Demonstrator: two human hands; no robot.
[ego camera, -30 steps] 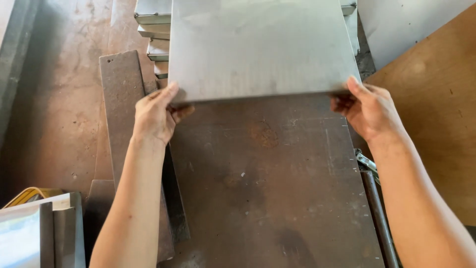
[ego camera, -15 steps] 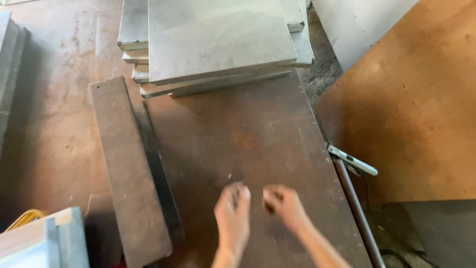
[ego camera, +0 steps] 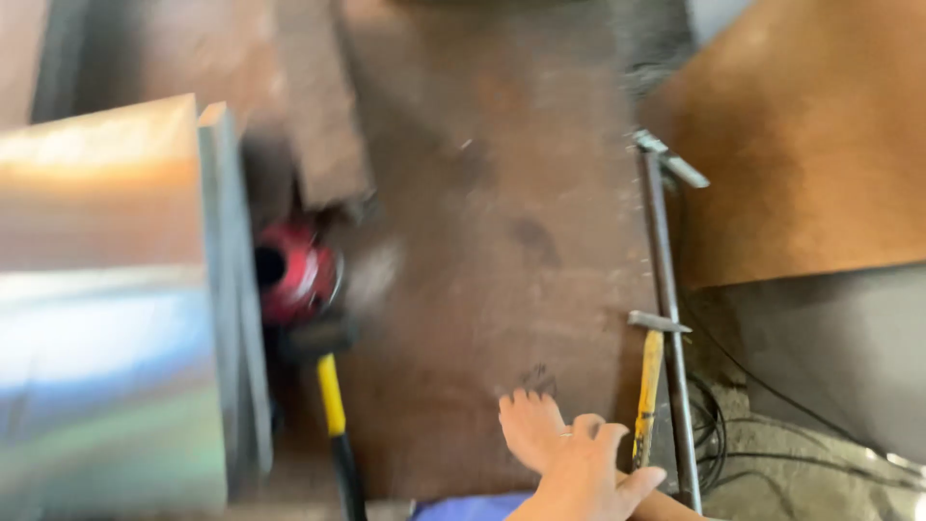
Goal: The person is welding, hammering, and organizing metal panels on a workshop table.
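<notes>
Heavy motion blur, so fine detail is lost. The left hand (ego camera: 529,426) is laid flat on the rusty steel plate (ego camera: 482,212) near its bottom right corner, with the fingers spread and nothing held. The right hand (ego camera: 590,473) is seen just beside and partly over it. It appears loosely open and nothing is gripped, though the blur makes this uncertain.

The yellow-handled hammer (ego camera: 648,386) is laid along the plate's right edge, just beside the right hand and not touched. It is set against a long steel bar (ego camera: 664,241). Black cables (ego camera: 723,425) are tangled just off that edge.

At the plate's left edge, shiny metal sheets (ego camera: 106,309) are stood on edge. A red tool (ego camera: 294,275) and a yellow-and-black handle (ego camera: 333,405) are lying beside them. The kind of tool cannot be told.

Risks, as judged:
- The hammer could be knocked off the right edge into the cables if it is brushed by the right hand.
- Fingers on the plate could be cut by the sheets' bare edges, or pinched if the upright sheets tip over.
- The red tool could be bumped, since it is close to the sheets.
</notes>
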